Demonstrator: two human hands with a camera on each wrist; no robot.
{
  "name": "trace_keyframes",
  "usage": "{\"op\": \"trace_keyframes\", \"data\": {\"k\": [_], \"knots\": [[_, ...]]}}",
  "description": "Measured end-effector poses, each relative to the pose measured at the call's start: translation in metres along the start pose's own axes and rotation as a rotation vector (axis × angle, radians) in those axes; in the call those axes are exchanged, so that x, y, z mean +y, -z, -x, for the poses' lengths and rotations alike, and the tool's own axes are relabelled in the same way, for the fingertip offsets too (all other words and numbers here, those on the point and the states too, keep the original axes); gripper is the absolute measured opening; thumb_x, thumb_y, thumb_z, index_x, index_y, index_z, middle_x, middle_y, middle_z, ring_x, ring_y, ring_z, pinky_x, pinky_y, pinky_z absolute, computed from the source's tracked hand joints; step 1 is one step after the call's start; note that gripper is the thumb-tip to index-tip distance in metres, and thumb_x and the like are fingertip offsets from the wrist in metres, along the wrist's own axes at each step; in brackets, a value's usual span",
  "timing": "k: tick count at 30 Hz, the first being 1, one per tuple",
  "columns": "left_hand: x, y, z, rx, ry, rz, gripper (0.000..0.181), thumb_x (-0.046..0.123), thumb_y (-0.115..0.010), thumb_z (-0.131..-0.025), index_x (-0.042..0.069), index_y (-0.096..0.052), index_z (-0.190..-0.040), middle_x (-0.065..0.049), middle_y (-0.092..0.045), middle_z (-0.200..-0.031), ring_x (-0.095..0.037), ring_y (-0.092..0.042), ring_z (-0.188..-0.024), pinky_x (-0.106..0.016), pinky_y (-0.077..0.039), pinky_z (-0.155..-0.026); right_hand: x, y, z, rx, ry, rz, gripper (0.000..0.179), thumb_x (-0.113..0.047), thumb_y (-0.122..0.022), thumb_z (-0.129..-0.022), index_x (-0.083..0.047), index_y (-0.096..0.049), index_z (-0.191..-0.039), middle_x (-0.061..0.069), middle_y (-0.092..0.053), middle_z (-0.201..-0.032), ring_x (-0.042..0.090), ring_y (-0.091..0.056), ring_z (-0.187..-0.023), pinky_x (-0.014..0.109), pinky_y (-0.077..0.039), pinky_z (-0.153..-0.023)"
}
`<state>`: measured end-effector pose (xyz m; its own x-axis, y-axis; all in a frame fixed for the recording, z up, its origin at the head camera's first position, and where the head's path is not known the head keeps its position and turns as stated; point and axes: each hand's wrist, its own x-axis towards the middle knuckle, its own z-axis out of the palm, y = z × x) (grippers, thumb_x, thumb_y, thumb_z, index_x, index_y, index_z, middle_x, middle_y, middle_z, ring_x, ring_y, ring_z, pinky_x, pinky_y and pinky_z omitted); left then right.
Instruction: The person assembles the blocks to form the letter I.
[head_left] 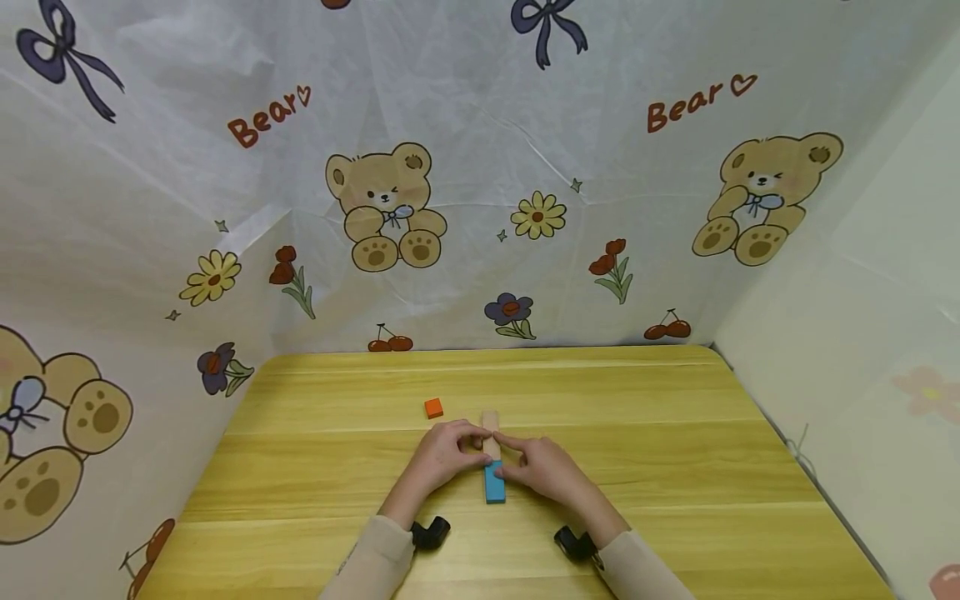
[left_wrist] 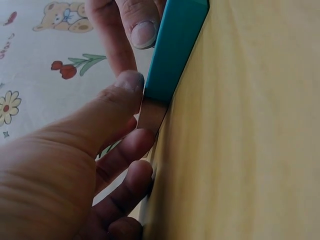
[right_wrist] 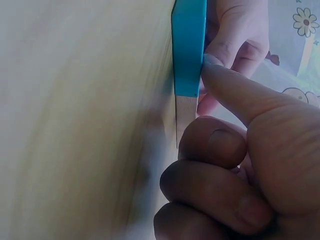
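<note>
A blue rectangular block [head_left: 495, 488] and plain wooden pieces [head_left: 490, 417] lie end to end in a narrow row on the table. My left hand [head_left: 441, 452] is on the row's left side. Its thumb touches near the join of blue and wood, and its bent fingers lie along the wood. From the right side my right hand [head_left: 546, 468] touches the row. Its thumb rests against the blue block [right_wrist: 189, 55], its index finger reaches forward to the wood, and its other fingers fold under. The fingers partly hide the wooden pieces.
A small orange block [head_left: 433, 408] sits behind and left of the row. The wood-grain table [head_left: 637, 417] meets a white printed cloth [head_left: 465, 300] at its back edge. Dark wrist devices [head_left: 431, 534] hang at both wrists.
</note>
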<state>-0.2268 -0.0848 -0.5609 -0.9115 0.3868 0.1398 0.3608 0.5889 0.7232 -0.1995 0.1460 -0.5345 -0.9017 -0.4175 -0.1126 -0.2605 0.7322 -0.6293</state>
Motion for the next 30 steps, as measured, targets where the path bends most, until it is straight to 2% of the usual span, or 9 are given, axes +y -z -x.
{"op": "trace_keyframes", "data": {"k": [11, 15, 23, 30], "knots": [[0.001, -0.002, 0.003, 0.028, 0.002, 0.036, 0.025, 0.031, -0.082, -0.094, 0.022, -0.081, -0.118, 0.013, -0.070, -0.086, -0.002, -0.052, -0.067, -0.021, -0.045, -0.062, 0.000, -0.003, 0.002, 0.000, 0.008, -0.018, 0.064, -0.044, -0.074, -0.099, -0.022, -0.056, -0.156, -0.011, -0.034, -0.050, 0.006, -0.024, -0.046, 0.023, -0.023, -0.049], [0.000, -0.002, 0.002, 0.084, -0.003, 0.078, 0.025, 0.027, -0.081, -0.095, 0.019, -0.081, -0.119, 0.009, -0.072, -0.085, -0.001, -0.053, -0.065, -0.021, -0.048, -0.061, 0.000, -0.003, 0.003, -0.001, 0.005, -0.027, 0.065, -0.044, -0.074, -0.099, -0.022, -0.055, -0.157, -0.009, -0.037, -0.050, 0.007, -0.025, -0.046, 0.023, -0.024, -0.049], [0.002, 0.003, 0.001, 0.258, -0.008, 0.204, 0.029, 0.018, -0.083, -0.094, 0.009, -0.079, -0.121, 0.003, -0.071, -0.084, -0.003, -0.055, -0.061, -0.020, -0.048, -0.057, 0.001, -0.003, 0.002, 0.005, 0.009, -0.019, 0.065, -0.043, -0.074, -0.099, -0.022, -0.055, -0.157, -0.010, -0.037, -0.049, 0.006, -0.026, -0.045, 0.023, -0.025, -0.048], [-0.003, 0.008, 0.000, 0.309, 0.038, 0.277, 0.032, 0.019, -0.082, -0.095, 0.007, -0.078, -0.124, 0.003, -0.066, -0.077, -0.004, -0.051, -0.060, -0.020, -0.045, -0.057, 0.003, -0.004, 0.000, -0.003, 0.004, -0.027, 0.065, -0.043, -0.074, -0.099, -0.023, -0.054, -0.157, -0.010, -0.037, -0.050, 0.007, -0.027, -0.046, 0.023, -0.025, -0.048]]}}
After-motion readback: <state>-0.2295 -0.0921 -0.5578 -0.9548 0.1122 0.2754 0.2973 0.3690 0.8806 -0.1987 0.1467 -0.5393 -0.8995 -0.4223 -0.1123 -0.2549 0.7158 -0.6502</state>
